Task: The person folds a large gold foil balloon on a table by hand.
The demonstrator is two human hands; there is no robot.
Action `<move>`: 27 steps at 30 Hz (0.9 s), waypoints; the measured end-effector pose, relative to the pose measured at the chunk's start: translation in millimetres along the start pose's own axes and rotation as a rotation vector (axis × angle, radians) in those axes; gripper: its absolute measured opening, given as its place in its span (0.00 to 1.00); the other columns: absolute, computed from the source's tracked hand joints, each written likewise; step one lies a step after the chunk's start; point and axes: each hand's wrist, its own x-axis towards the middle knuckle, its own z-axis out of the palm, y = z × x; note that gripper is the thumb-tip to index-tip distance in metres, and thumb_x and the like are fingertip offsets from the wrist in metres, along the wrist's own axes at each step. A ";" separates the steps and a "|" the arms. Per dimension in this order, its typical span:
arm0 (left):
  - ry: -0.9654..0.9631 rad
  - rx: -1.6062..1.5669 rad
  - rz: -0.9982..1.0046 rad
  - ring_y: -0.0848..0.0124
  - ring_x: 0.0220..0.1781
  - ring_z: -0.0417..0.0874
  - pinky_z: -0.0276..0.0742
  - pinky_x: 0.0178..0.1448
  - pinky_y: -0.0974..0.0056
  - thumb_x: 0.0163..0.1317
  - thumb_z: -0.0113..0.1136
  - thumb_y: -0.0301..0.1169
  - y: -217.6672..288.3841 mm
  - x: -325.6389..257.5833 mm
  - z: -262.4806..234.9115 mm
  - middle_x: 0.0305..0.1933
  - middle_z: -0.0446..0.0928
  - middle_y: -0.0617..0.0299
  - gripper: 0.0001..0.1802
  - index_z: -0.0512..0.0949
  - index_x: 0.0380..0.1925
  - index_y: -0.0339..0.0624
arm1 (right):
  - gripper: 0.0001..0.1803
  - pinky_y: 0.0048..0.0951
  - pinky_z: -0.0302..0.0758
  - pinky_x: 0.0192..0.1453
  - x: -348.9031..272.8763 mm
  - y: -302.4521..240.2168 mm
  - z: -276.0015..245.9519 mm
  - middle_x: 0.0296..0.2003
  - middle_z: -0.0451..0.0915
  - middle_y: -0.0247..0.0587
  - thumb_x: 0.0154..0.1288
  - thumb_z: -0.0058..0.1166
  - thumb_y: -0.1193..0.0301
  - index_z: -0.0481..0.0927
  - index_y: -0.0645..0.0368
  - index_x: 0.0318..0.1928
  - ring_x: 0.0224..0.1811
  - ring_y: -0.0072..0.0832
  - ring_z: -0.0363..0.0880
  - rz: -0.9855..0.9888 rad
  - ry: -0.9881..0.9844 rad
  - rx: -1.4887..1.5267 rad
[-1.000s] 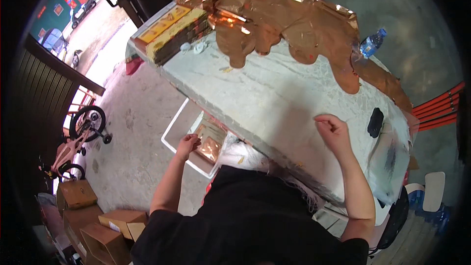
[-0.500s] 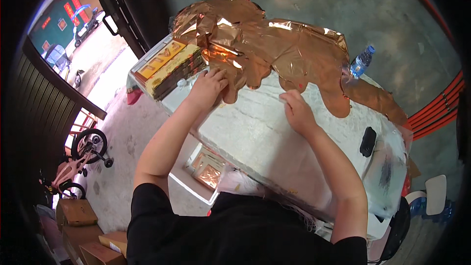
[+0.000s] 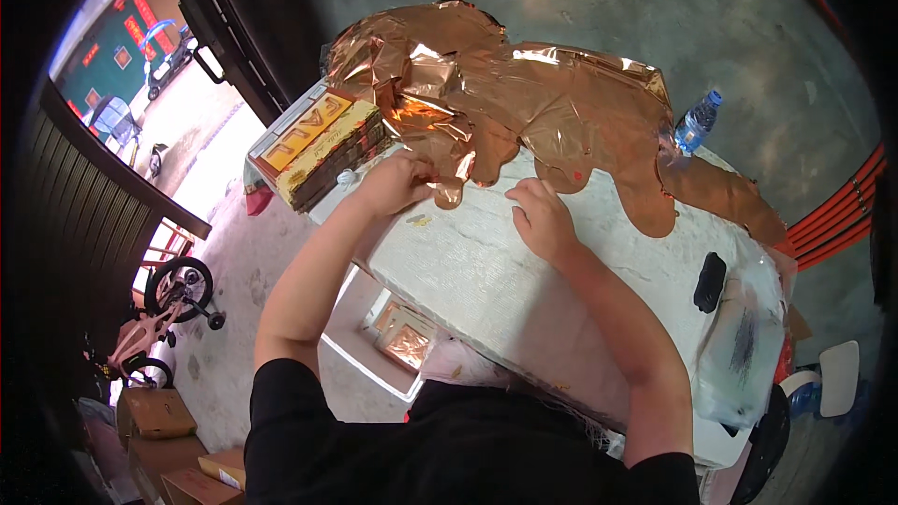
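Note:
A flat, uninflated copper-coloured foil balloon with rounded lobes spreads across the far side of the white covered table. My left hand pinches the edge of one small lobe at the balloon's near left, and the foil there is creased and shiny. To its right, my right hand hovers close over the tabletop, thumb and forefinger apart, with nothing visible in it. Stacked flat packages in yellow and brown lie left of my left hand.
A water bottle stands beyond the balloon's right part. Near the right end lie a small black object and a clear plastic-wrapped bundle. Below the table's near edge is a white foam box. Cardboard boxes and a child's bicycle stand at left.
My left hand has closed on the small lobe and lifted its edge. My right hand has moved left and slightly nearer to me. The view has shifted slightly.

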 end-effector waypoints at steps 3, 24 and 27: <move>0.083 0.089 -0.025 0.53 0.44 0.79 0.76 0.47 0.55 0.54 0.63 0.28 8.4 1.4 10.3 0.37 0.78 0.51 0.09 0.78 0.34 0.39 | 0.13 0.38 0.73 0.50 -1.0 -0.9 -0.8 0.39 0.75 0.41 0.52 0.55 0.79 0.79 0.60 0.40 0.45 0.42 0.73 0.000 0.005 0.001; 0.251 -0.256 0.587 0.55 0.50 0.78 0.74 0.51 0.52 0.53 0.66 0.33 202.3 -27.1 39.7 0.48 0.77 0.54 0.16 0.77 0.42 0.42 | 0.21 0.18 0.72 0.33 -75.6 -36.2 -148.4 0.38 0.79 0.30 0.66 0.51 0.72 0.73 0.61 0.59 0.32 0.14 0.74 0.889 -0.243 0.643; 0.217 -0.217 0.210 0.50 0.52 0.77 0.73 0.56 0.51 0.55 0.64 0.33 167.5 -25.9 22.3 0.50 0.77 0.49 0.19 0.76 0.46 0.40 | 0.16 0.18 0.73 0.32 -118.5 -27.8 -186.4 0.37 0.81 0.32 0.69 0.50 0.72 0.74 0.63 0.56 0.29 0.14 0.75 1.003 -0.105 0.549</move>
